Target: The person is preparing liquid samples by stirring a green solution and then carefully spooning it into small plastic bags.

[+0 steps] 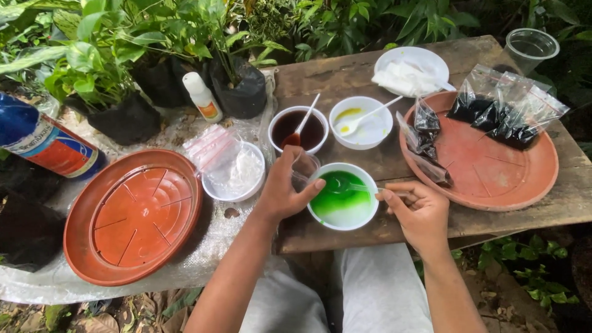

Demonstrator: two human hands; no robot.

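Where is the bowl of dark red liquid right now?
In the head view, the bowl of dark red liquid sits mid-table on the wooden board, left of the yellow-stained white bowl and above the left hand.

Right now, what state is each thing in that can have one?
Green-liquid bowl: part full, left hand steadying its rim.
Plastic spoon: in right hand, dipped in the green liquid.
Dark-liquid bowl: part full, spoon inside.
Clear cup: upright, looks empty.
White bottle: capped.
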